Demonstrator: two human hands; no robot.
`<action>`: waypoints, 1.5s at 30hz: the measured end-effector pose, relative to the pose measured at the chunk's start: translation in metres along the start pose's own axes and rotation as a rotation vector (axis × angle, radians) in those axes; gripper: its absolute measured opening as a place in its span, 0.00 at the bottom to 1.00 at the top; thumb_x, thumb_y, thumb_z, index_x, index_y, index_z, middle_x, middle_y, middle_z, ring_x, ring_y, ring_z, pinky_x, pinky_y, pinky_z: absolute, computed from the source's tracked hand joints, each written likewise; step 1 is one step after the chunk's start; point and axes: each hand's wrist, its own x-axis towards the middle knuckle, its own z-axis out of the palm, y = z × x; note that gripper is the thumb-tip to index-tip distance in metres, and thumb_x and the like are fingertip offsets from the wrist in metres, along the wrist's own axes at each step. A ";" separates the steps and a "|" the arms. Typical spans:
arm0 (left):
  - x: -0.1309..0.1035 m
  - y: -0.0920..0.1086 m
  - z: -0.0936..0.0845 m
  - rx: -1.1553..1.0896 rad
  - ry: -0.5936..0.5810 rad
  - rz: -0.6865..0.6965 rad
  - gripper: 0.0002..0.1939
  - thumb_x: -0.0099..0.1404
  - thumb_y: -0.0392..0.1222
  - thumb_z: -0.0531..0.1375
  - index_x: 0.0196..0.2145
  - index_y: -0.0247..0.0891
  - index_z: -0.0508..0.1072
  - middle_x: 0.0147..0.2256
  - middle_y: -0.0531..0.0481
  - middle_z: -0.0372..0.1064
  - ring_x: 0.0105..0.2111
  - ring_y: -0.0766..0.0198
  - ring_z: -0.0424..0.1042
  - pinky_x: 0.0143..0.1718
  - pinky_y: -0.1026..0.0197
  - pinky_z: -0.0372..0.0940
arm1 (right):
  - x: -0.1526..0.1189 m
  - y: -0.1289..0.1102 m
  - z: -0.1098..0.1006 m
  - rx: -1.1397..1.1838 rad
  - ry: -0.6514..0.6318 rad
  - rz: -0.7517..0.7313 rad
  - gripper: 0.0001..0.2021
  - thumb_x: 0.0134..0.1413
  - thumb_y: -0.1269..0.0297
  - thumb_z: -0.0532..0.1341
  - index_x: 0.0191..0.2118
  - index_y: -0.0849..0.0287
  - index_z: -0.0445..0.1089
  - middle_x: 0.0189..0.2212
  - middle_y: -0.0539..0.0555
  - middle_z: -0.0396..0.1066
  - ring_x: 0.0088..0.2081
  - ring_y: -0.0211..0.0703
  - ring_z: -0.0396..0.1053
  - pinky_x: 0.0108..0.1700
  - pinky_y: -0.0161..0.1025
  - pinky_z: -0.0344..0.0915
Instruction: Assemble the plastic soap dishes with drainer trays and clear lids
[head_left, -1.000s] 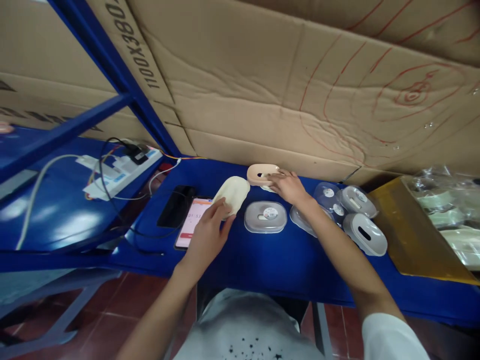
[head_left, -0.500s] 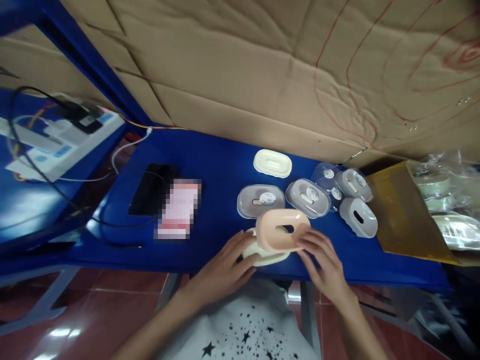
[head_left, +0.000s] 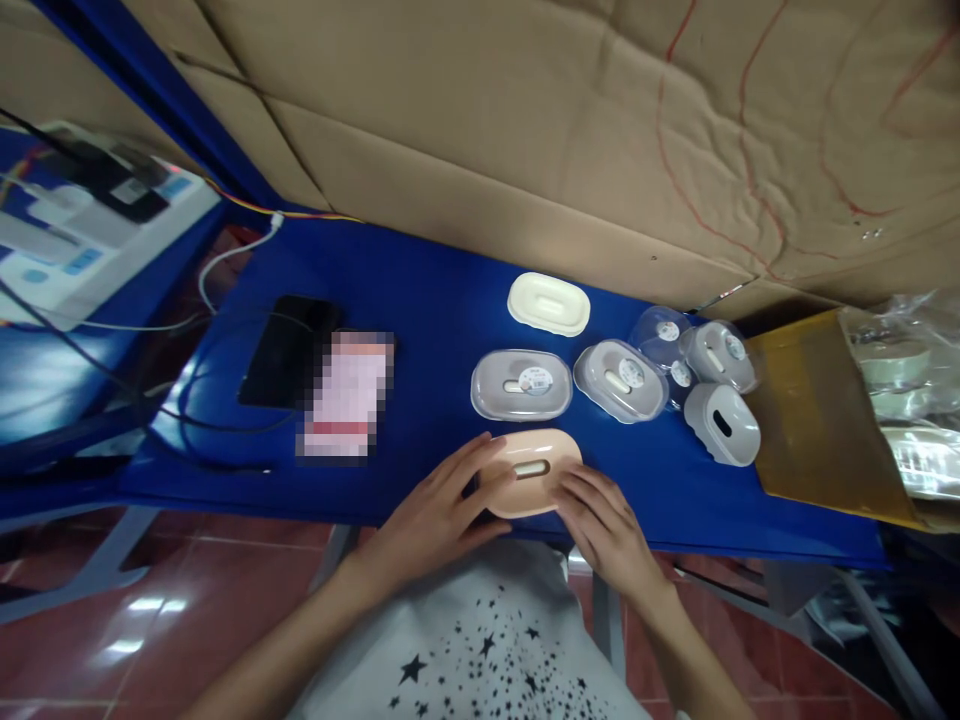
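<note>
A peach oval plastic tray (head_left: 536,446) with a slot in its middle lies near the front edge of the table. Through the slot shows a pale ridge of the cream base beneath it; the rest of that base is hidden. My left hand (head_left: 442,508) holds the tray's left side, fingers over the rim. On the right end, the fingers of my right hand (head_left: 606,515) are closed over the edge. Just behind lies a grey oval case (head_left: 495,395) with a clear lid and round label. Another grey lidded case (head_left: 626,395) sits to its right.
A cream oval base (head_left: 549,304) lies at the back. To the right are a grey slotted piece (head_left: 731,440), a lidded case (head_left: 718,360) and clear lids (head_left: 660,335), beside a cardboard box (head_left: 810,420) of wrapped pieces. A phone (head_left: 349,395), black device (head_left: 281,350) and cables are left.
The peach tray has come down from a tilted position onto the cream base, and its slot now sits around the ridge. My right hand moved left and down with it. The view shifted slightly.
</note>
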 end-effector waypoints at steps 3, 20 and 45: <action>-0.001 0.003 0.002 0.031 0.024 -0.004 0.20 0.79 0.42 0.61 0.65 0.43 0.67 0.73 0.36 0.59 0.73 0.42 0.61 0.65 0.37 0.73 | -0.007 0.002 0.004 -0.056 -0.001 -0.043 0.23 0.69 0.75 0.64 0.66 0.55 0.71 0.57 0.58 0.79 0.66 0.52 0.71 0.65 0.53 0.74; -0.002 0.003 0.001 0.120 0.032 0.061 0.22 0.77 0.40 0.62 0.66 0.42 0.68 0.73 0.35 0.57 0.73 0.42 0.60 0.67 0.37 0.71 | 0.115 0.096 -0.061 -0.066 0.053 0.095 0.20 0.73 0.63 0.60 0.66 0.44 0.72 0.64 0.55 0.75 0.69 0.58 0.68 0.71 0.63 0.62; -0.001 0.001 0.005 0.054 0.022 -0.055 0.23 0.72 0.42 0.69 0.61 0.43 0.70 0.75 0.35 0.53 0.68 0.40 0.67 0.65 0.34 0.71 | 0.225 0.193 -0.016 0.098 -0.387 0.144 0.35 0.57 0.46 0.74 0.66 0.54 0.72 0.69 0.62 0.67 0.71 0.63 0.64 0.74 0.61 0.59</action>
